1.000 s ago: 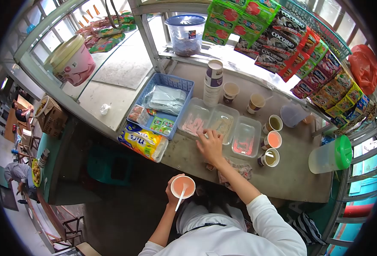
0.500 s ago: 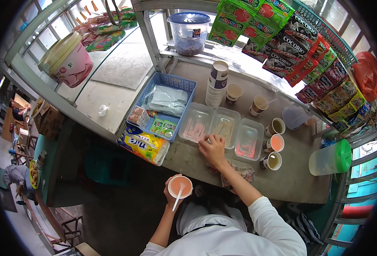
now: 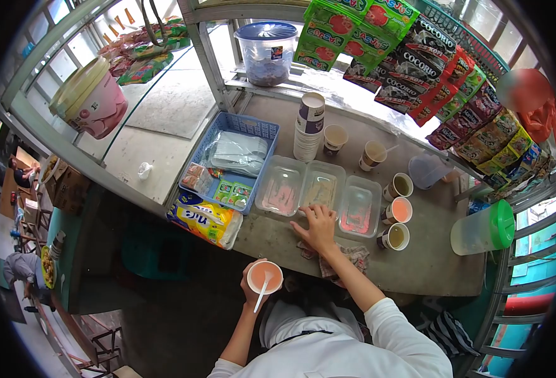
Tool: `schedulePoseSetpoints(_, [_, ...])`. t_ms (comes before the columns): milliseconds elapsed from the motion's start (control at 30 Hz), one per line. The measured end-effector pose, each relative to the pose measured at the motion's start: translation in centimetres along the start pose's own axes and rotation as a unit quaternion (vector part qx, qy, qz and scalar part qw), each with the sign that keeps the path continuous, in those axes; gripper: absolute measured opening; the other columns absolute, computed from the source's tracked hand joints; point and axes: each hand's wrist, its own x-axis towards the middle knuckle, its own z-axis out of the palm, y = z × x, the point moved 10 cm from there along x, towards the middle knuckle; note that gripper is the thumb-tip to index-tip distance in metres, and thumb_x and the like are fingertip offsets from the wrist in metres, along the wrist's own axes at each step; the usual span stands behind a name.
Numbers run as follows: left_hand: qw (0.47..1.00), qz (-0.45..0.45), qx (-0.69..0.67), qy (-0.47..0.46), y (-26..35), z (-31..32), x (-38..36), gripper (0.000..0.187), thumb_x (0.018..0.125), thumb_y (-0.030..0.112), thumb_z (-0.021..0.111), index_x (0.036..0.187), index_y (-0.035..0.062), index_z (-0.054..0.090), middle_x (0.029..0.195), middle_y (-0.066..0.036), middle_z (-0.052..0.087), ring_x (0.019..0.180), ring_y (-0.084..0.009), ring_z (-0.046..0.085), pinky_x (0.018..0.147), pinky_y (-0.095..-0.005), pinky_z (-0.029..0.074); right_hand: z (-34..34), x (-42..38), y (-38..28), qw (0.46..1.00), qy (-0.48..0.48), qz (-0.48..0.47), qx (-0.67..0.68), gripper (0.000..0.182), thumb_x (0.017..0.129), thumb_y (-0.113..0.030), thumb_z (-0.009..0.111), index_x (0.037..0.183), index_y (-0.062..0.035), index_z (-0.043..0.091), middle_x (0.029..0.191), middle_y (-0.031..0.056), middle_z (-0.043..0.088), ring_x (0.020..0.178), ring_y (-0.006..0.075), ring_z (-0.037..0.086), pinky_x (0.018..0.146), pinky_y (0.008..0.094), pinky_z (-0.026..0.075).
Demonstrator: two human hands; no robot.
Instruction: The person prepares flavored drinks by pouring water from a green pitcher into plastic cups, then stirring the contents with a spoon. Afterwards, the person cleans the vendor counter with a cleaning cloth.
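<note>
My left hand point(image 3: 250, 291) is wrapped round a paper cup point(image 3: 274, 269) of orange-pink liquid, with a white spoon point(image 3: 263, 291) standing in it. Fingers spread, my right hand point(image 3: 319, 229) rests at the near edge of the middle clear container point(image 3: 323, 183), which has pale residue inside. To its left lies a container point(image 3: 279, 186) with pink residue; to its right is another pink-stained container point(image 3: 360, 206). A crumpled cloth point(image 3: 347, 261) lies beside my right wrist.
Three filled cups point(image 3: 397, 211) stand right of the containers. Behind are stacked cups point(image 3: 309, 129) and a lidded tub point(image 3: 266, 53). A blue basket point(image 3: 269, 129) and yellow packet point(image 3: 203, 220) sit left, a green-lidded jug point(image 3: 481, 234) right. Sachets point(image 3: 416, 63) hang above.
My right hand has shifted slightly right, from between the left and middle containers to the middle one, and its fingers are more spread. The whole view has shifted a little. My left hand still holds the cup.
</note>
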Motion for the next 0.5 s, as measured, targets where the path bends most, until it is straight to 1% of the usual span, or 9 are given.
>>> schedulePoseSetpoints(133, [1.0,-0.003,-0.001,0.001,0.4,0.3,0.0,0.081,0.061,0.03,0.092,0.121,0.0009,0.045,0.113,-0.015,0.066,0.1,-0.0244,0.067,0.092,-0.036,0.053,0.4,0.6,-0.5,1.0,0.013,0.006,-0.011,0.043,0.076,-0.043,0.076,0.107,-0.0155,0.064,0.1,0.0021,0.06,0.097,0.0213,0.053,0.08,0.0413,0.033])
schedulePoseSetpoints(233, [1.0,0.0,0.016,-0.006,1.1,0.6,0.2,0.081,0.061,0.03,0.092,0.12,0.0011,0.045,0.114,-0.014,0.066,0.1,-0.0242,0.066,0.092,-0.0356,0.052,0.8,0.8,-0.5,1.0,0.013,0.006,-0.003,0.041,0.077,-0.042,0.075,0.106,-0.0152,0.064,0.099,0.0022,0.06,0.096,0.0218,0.053,0.08,0.0413,0.033])
schedulePoseSetpoints(333, [1.0,-0.016,-0.009,0.001,1.1,0.7,0.0,0.08,0.061,0.03,0.092,0.12,0.0013,0.046,0.113,-0.013,0.066,0.1,-0.0239,0.066,0.092,-0.035,0.052,1.4,0.7,-0.4,1.0,0.0,0.01,-0.009,0.039,0.078,-0.039,0.074,0.106,-0.0148,0.064,0.099,0.002,0.06,0.095,0.0217,0.054,0.08,0.0411,0.034])
schedulePoseSetpoints(433, [1.0,-0.01,0.018,-0.012,1.3,0.8,0.0,0.079,0.061,0.029,0.092,0.119,0.0012,0.047,0.113,-0.013,0.066,0.1,-0.0235,0.066,0.092,-0.0349,0.051,1.6,0.6,-0.2,1.0,0.001,0.018,0.0,0.037,0.079,-0.037,0.074,0.106,-0.0147,0.064,0.097,0.0015,0.061,0.095,0.0212,0.054,0.079,0.0408,0.034])
schedulePoseSetpoints(500, [1.0,-0.012,0.003,-0.006,1.3,0.8,0.0,0.078,0.06,0.029,0.092,0.119,0.0013,0.048,0.113,-0.013,0.066,0.1,-0.0235,0.065,0.092,-0.035,0.051,1.7,0.5,-0.3,1.0,0.001,0.018,0.005,0.036,0.079,-0.036,0.073,0.106,-0.0148,0.064,0.096,0.0012,0.061,0.094,0.0208,0.055,0.079,0.041,0.034])
